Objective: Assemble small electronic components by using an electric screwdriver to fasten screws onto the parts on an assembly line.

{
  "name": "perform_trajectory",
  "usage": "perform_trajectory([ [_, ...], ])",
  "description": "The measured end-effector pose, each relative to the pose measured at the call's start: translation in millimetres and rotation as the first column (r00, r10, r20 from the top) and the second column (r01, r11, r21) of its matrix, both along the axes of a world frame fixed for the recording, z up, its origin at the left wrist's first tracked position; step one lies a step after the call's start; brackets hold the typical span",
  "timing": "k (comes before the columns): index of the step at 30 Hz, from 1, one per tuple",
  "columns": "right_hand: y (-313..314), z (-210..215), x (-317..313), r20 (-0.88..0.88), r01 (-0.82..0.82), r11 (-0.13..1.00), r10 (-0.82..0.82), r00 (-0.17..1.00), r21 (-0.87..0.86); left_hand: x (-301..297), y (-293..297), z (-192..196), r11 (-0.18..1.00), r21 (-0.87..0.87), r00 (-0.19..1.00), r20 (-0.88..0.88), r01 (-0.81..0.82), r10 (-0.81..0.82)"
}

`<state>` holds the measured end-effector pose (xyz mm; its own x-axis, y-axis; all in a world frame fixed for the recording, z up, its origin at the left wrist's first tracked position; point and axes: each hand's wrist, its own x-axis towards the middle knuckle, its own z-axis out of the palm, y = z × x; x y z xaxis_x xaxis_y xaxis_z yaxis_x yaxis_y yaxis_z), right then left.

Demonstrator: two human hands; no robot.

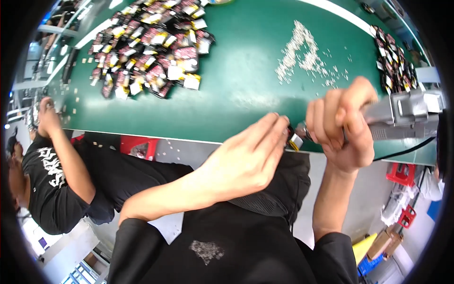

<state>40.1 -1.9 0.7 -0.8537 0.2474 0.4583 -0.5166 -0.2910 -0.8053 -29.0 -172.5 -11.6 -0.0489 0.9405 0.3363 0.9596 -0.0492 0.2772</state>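
My left hand (250,156) reaches across to the table's front edge, its fingers closed around a small black piece with a white and yellow label (295,142). Most of that piece is hidden behind the fingertips. My right hand (343,123) is wrapped in a fist around a grey corded tool (402,113) with vent slots and a black cable. A metallic end shows on the left side of the fist, close beside the labelled piece. Whether the two touch, I cannot tell.
A large heap of black items with pink, yellow and white labels (151,47) covers the far left of the green table (241,71). Tiny white pieces (302,57) lie scattered beyond my right hand. Another heap (395,61) is far right. A co-worker's hand (47,116) is at left.
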Motion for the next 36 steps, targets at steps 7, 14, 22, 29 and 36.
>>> perform_trajectory([
  [7, 25.4, 4.8, 51.4, -0.119, 0.222, 0.895, -0.287, 0.95, -0.387, -74.2, -37.2, 36.6, 0.913, 0.187, 0.928, -0.016, -0.363, 0.372],
  [14, 26.4, -29.0, 80.8, 0.042, 0.34, 0.789, -0.373, 0.927, -0.512, -143.9, -51.1, 32.9, 0.654, 0.253, 0.562, -0.35, -0.713, 0.749],
  [22, 26.1, -31.8, 76.3, 0.074, 0.328, 0.718, -0.361, 0.929, -0.614, -71.8, 41.6, 15.3, 0.963, 0.135, 0.972, 0.011, -0.234, 0.235],
  [29, 27.5, -33.5, 83.1, 0.043, 0.301, 0.708, -0.358, 0.933, -0.638, -73.0, 75.5, -2.8, 0.981, 0.103, 0.978, -0.111, -0.165, 0.176],
  [36, 28.2, -33.9, 85.8, 0.001, 0.248, 0.708, -0.33, 0.944, -0.661, -76.2, 79.6, 0.9, 0.996, 0.06, 0.965, -0.251, -0.066, 0.079],
])
